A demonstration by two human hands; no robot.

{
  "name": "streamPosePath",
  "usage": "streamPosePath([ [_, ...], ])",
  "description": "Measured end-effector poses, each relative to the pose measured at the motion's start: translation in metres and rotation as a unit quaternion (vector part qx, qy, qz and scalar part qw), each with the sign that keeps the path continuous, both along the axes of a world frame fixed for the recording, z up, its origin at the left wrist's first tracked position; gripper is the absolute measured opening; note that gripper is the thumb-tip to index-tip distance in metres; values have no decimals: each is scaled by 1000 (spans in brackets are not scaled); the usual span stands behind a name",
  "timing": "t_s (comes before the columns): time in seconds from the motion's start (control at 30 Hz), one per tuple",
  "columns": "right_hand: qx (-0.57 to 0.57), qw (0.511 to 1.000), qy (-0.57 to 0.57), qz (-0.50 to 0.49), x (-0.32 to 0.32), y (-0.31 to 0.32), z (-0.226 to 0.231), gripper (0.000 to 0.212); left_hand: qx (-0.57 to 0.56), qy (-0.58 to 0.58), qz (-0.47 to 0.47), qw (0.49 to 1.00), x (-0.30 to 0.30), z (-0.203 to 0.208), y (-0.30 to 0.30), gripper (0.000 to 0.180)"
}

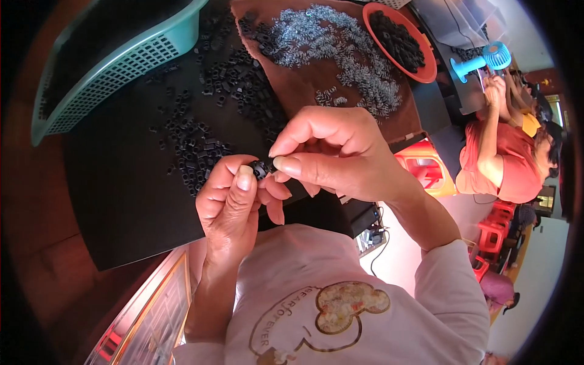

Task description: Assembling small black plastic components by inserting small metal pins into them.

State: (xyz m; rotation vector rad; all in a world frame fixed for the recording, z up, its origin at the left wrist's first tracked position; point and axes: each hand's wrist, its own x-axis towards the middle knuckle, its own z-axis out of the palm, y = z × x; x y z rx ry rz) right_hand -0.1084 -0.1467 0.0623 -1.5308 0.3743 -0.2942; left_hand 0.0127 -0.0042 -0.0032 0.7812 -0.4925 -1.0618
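Above the near edge of the dark table, my two hands meet. My left hand [230, 204] is closed, pinching a small black plastic piece [260, 170] between thumb and fingers. My right hand [340, 155] comes in from the right, its thumb and index finger pinched together at the piece's right end. What those fingertips hold, if anything, is too small and covered to make out. Many loose small black plastic parts [194, 149] lie scattered beyond my left hand. Past my right hand, small silvery coil-like springs [328, 45] are spread over a brown cloth [304, 82].
A green perforated basket [121, 67] full of black parts stands at the far left. An orange-red bowl [429, 72] of black pieces sits at the far right, near a blue fan [496, 56]. Red stools [429, 167] and a person in a red shirt [505, 158] are to the right.
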Motion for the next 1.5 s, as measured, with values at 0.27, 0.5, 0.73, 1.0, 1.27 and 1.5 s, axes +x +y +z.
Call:
streamPosePath([
  [0.27, 61, 998, -1, 6, -1, -7, -5, 8, 5, -20, -29, 999, 3, 2, -2, 28],
  [0.5, 26, 999, 13, 15, -3, -8, -9, 6, 42, -85, -26, 995, -1, 4, -3, 26],
  [0.73, -7, 1000, -12, 9, -8, -8, -15, 6, 64, -118, -4, 991, -5, 3, -5, 25],
  [1.0, -45, 999, -11, -8, -12, -3, -20, 7, 106, -186, 2, 977, -8, 6, -5, 26],
  [1.27, 36, 999, 35, -9, -12, -8, -18, 9, 107, -176, 21, 978, -12, 7, -6, 26],
  [1.5, -10, 998, 58, -23, -11, -3, -26, 9, 81, -156, 15, 984, -11, 6, -6, 25],
])
